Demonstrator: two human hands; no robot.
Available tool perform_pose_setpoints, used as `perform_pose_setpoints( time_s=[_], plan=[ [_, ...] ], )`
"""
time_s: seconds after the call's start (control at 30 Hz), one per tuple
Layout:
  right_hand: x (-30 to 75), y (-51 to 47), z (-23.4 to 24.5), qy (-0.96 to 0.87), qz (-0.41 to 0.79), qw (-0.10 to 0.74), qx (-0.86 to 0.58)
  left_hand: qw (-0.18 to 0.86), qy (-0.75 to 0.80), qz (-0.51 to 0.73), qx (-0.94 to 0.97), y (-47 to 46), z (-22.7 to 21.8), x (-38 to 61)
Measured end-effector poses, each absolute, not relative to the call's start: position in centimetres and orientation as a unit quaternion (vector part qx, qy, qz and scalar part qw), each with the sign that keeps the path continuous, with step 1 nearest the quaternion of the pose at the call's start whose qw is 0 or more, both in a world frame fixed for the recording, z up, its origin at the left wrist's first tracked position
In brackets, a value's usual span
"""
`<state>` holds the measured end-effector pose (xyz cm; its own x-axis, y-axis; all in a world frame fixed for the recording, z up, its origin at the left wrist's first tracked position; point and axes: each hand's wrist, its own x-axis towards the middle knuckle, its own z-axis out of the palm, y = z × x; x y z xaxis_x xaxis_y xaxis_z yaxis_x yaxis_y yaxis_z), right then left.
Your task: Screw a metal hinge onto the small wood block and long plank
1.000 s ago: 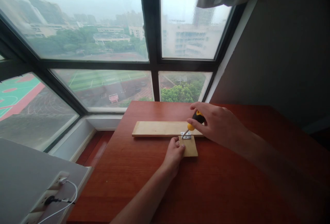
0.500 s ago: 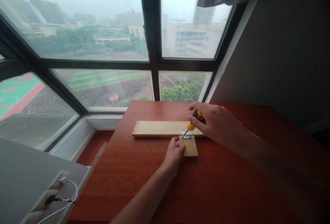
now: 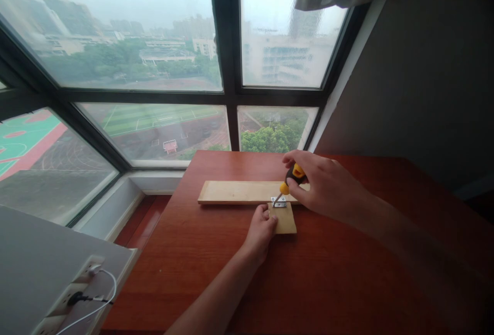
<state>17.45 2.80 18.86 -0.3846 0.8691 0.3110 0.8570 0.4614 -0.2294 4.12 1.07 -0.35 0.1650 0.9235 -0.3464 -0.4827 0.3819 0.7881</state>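
Note:
My right hand (image 3: 314, 178) is closed around the yellow and black handle of a screwdriver (image 3: 284, 188). The tool slants down to the left, its tip at the lower left of a small silver hinge (image 3: 281, 202). That hinge lies where a long pale wooden board (image 3: 231, 192) meets a small square wooden piece (image 3: 284, 222). My left hand (image 3: 263, 226) grips the left edge of the small piece, thumb on top and the other fingers partly hidden. Part of the long board's right end is behind my right hand.
Everything rests on a reddish-brown wooden table (image 3: 185, 268). Large windows with a dark frame (image 3: 227, 95) stand beyond its far edge. At the lower left, a white cable (image 3: 115, 286) and a black plug (image 3: 75, 299) sit in wall sockets.
My right hand has turned slightly on the screwdriver handle, and more of its yellow end shows. The screwdriver tip, my left hand and both wooden pieces stay in place.

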Motion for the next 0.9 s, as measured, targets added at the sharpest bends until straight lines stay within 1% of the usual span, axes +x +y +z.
perform_pose_setpoints(
  time_s=[0.23,0.4,0.7,0.9],
  plan=[
    [17.50,2.85,18.88,-0.822,-0.009,0.185,-0.539,0.719,0.423,0.488,0.256,1.04,-0.37,4.16],
    [17.41,2.85,18.75,-0.829,0.004,0.204,-0.522,0.719,0.419,0.491,0.258,1.05,-0.41,4.18],
    [17.49,2.76,18.67,-0.821,-0.001,0.201,-0.535,0.715,0.420,0.492,0.265,1.09,-0.37,4.17],
    [17.65,2.67,18.68,-0.835,-0.008,0.208,-0.510,0.716,0.417,0.490,0.270,1.08,-0.40,4.15]
  ],
)
